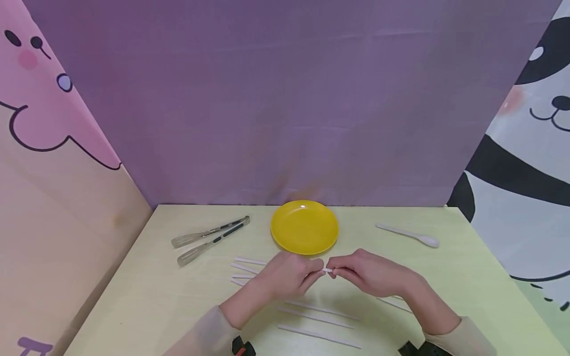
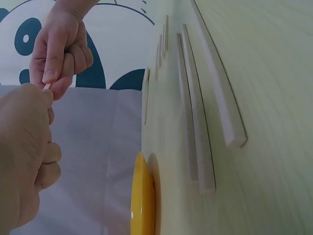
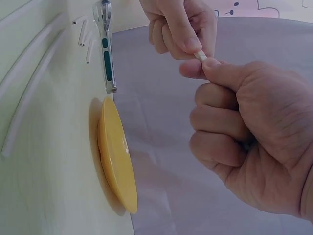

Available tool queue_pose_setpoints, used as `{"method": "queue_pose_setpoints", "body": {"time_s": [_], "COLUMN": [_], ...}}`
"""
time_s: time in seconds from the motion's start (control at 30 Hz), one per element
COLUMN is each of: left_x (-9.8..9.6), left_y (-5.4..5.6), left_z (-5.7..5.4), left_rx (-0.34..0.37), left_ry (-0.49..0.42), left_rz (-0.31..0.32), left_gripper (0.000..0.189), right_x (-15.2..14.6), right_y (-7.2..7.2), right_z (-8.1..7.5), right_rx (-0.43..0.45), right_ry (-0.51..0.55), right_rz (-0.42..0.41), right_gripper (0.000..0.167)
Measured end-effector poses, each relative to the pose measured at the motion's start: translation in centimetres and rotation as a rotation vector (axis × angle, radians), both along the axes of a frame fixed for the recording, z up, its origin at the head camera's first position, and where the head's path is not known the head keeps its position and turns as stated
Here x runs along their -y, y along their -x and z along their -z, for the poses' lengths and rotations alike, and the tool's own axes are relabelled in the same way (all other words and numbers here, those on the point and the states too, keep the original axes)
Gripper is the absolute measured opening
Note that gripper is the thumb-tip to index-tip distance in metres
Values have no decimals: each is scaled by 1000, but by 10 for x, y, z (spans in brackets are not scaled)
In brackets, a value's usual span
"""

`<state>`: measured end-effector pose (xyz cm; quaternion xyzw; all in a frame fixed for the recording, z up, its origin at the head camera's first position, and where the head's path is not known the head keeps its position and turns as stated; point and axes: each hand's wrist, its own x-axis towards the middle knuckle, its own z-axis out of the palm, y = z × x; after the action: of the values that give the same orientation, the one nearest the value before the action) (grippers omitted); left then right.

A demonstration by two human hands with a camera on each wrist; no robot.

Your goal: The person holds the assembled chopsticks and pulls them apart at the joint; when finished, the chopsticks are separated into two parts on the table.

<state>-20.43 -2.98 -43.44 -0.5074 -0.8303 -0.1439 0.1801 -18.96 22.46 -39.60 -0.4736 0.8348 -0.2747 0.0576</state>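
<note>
Both hands meet above the table, just in front of the yellow plate (image 1: 305, 227). My left hand (image 1: 290, 273) pinches one end of a short white strip (image 3: 200, 56) between thumb and forefinger. On its other end, my right hand (image 1: 376, 273) has the same thumb-and-finger pinch. Only a small bit of the strip shows between the fingertips; the rest is hidden. The right wrist view shows the other fingers of the right hand curled into the palm. Under and in front of the hands lie several thin white sticks (image 1: 318, 336), which look square-ended in the left wrist view.
Metal tongs (image 1: 211, 238) lie spread at the back left. A white spoon (image 1: 411, 236) lies at the back right. More white sticks (image 1: 249, 260) lie left of the hands, and others (image 1: 395, 304) show under the right forearm. A purple cloth wall (image 1: 303, 109) rises behind the table.
</note>
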Motion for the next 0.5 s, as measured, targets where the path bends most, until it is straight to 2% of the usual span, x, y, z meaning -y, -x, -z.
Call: {"method": "queue_pose_setpoints", "body": {"time_s": [0.07, 0.23, 0.33, 0.4, 0.5], "left_x": [-1, -6, -9, -10, -9], "left_y": [0, -2, -4, -4, -3], "left_z": [-1, 0, 0, 0, 1], "left_rx": [-17, -52, -44, -29, -3], "left_ry": [-17, -32, -39, -48, -50], "left_rz": [-18, -119, -167, -161, -100], "left_gripper": [31, 30, 30, 30, 31], "right_x": [1, 3, 3, 2, -2], "right_y": [-1, -1, 1, 2, 3], "right_z": [-1, -3, -3, -3, -3], "right_rx": [-12, -25, -33, -36, 3], "right_ry": [2, -17, -28, -31, -21], "right_rz": [17, 82, 112, 109, 64], "right_gripper": [20, 20, 19, 19, 19]}}
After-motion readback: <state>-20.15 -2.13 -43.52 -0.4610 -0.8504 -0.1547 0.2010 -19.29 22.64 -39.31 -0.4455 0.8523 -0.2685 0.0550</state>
